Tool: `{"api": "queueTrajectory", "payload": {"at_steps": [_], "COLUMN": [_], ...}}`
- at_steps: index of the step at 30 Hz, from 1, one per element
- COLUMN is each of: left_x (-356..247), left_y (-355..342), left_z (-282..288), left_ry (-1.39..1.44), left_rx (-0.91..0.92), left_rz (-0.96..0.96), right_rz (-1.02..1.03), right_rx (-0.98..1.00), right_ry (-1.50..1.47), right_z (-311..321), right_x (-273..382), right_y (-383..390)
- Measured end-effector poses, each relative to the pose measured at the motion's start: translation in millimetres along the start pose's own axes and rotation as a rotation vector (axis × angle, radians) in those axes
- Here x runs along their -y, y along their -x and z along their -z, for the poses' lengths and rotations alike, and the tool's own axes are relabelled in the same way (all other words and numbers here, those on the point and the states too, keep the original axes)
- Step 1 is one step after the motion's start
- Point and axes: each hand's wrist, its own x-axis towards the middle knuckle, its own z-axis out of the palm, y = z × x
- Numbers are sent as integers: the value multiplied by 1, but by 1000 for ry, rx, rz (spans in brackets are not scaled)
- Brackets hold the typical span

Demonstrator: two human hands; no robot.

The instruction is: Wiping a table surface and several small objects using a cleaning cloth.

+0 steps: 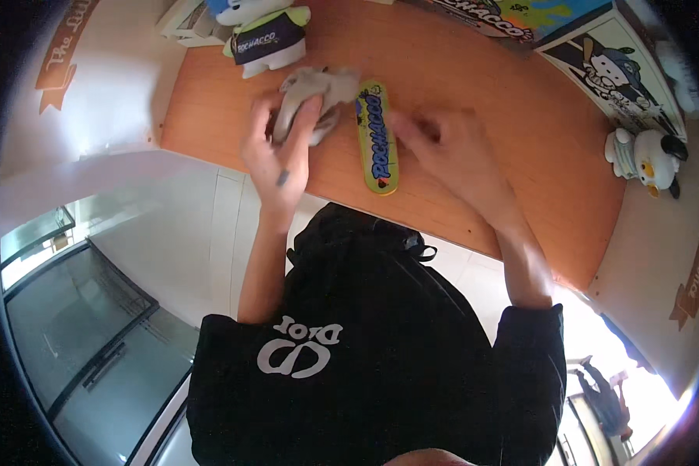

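Observation:
My left hand (278,151) is closed around a crumpled greyish-white cloth (320,97), thumb pressed over its folds. The cloth bunches up above the desk, and its right end is blurred. Just right of it lies a long, round-ended yellow-green piece (378,140), shaped like a small skateboard deck with dark lettering along it. Over the desk to the right of this piece hovers my right hand (450,151). Its thumb points at the piece's right edge; whether they touch I cannot tell. The fingers are curled and smeared, so their grip is unclear.
A plush-like figure (268,43) in a dark top stands behind the cloth on the wooden desk (489,85). Printed boxes (617,74) line the back right, with a white dog figurine (646,159) near them. White side walls (109,78) flank the desk.

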Motion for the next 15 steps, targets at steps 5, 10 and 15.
{"api": "queueTrajectory", "payload": {"at_steps": [5, 10, 15], "left_x": [15, 10, 13], "left_y": [20, 17, 18], "left_z": [4, 2, 13], "left_ry": [13, 139, 271], "left_rx": [-26, -79, -171], "left_rz": [-99, -102, 31], "right_rz": [548, 884, 679], "right_rx": [-570, -497, -539], "right_ry": [63, 416, 404], "right_z": [-15, -23, -16], "right_x": [-15, -11, -9], "right_y": [-17, -24, -17]}}
